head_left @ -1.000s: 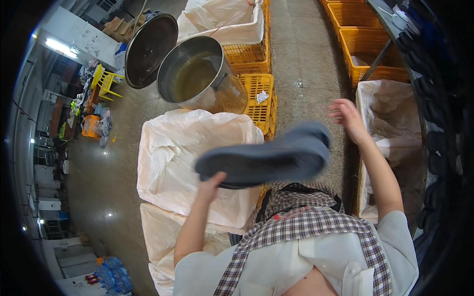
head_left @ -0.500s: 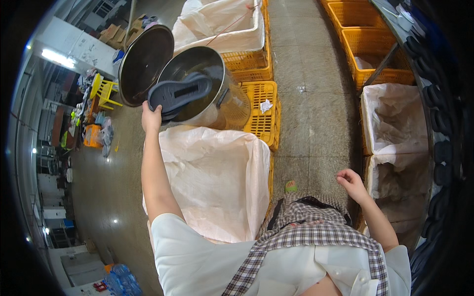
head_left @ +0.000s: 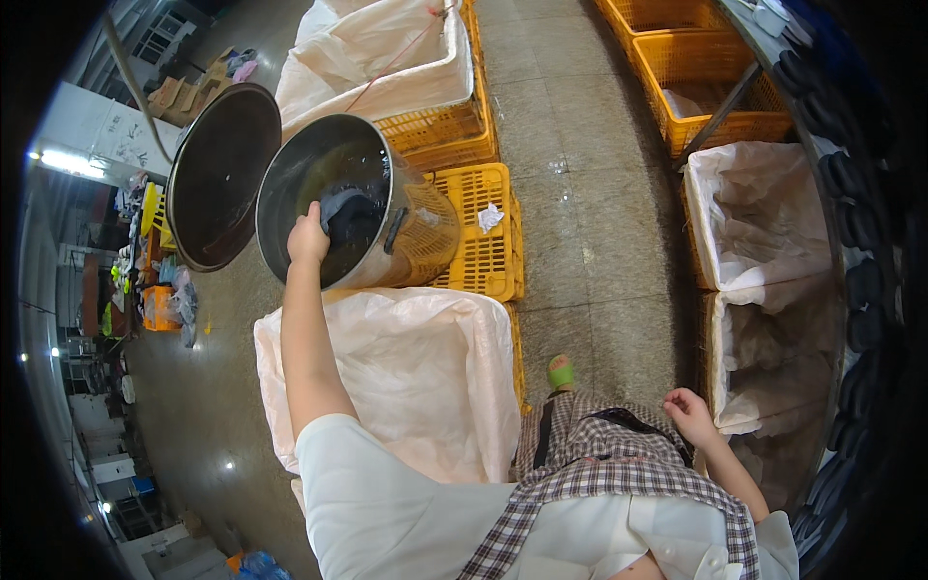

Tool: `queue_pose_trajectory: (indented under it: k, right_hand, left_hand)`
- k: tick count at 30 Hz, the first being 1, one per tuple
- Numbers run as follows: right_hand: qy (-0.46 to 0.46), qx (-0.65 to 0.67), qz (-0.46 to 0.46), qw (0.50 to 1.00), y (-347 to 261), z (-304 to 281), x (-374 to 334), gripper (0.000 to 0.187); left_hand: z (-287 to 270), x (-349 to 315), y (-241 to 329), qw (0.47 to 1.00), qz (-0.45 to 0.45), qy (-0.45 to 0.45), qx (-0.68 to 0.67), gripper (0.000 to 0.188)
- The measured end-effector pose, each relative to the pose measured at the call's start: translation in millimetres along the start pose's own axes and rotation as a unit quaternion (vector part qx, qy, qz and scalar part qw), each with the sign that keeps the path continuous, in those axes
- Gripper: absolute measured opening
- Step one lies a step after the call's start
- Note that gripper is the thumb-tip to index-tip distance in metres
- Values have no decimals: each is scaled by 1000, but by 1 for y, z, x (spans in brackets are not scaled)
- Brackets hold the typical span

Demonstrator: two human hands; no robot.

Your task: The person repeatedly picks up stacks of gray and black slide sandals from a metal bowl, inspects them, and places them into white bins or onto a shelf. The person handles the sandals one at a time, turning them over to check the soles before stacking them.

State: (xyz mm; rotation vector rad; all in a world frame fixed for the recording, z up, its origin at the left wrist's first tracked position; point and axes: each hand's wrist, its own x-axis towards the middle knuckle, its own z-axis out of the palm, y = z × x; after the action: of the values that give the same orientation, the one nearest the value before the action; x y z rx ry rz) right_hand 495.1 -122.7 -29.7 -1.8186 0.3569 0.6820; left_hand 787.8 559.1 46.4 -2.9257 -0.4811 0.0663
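My left hand point(head_left: 308, 235) reaches into the mouth of a large metal pot point(head_left: 420, 217) standing on an upturned yellow crate point(head_left: 498, 266). Its fingers close on dark grey shoe soles point(head_left: 346, 208), which dip into the liquid inside; their lower parts are hidden there, so I cannot tell how many I hold. The round dark lid point(head_left: 222, 184) stands tilted at the pot's left side. Close to my right hip, my right hand point(head_left: 690, 416) hovers with its fingers curled and nothing visible in them.
A crate with a pale liner point(head_left: 411, 377) stands just before me, and another lined crate point(head_left: 387, 72) lies beyond the pot. Lined bins point(head_left: 759, 217) and yellow crates point(head_left: 706, 77) run along the right, beside a rack of dark soles point(head_left: 863, 237). Crumpled paper point(head_left: 490, 217) rests on the upturned crate.
My left hand has lowered the soles from above the pot's rim into the liquid. My view has shifted, and my right hand remains near my hip with its fingers curled.
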Motion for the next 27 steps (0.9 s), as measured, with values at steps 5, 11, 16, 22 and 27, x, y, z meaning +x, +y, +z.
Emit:
queue_pose_trajectory:
  k: [5,11,16,22,27]
  right_hand:
    - [21,-26,17,999,8,-1,-9,12]
    - [3,-123,-32,992,9,-4,-13,17]
    - [-29,-212,-89,973,6,-13,-16,21]
    - [-7,-219,-119,968,22,-31,-34,20]
    - [-16,-244,-109,963,50,-45,-57,18]
  left_hand:
    - [3,0,17,999,19,-20,41,52]
    - [-55,-39,-2,997,-1,52,52,57]
    - [-124,-96,-27,975,-13,188,116,58]
    - [-184,-147,-42,952,-16,270,144,58]
    - [-193,-173,-41,942,-10,307,135,59]
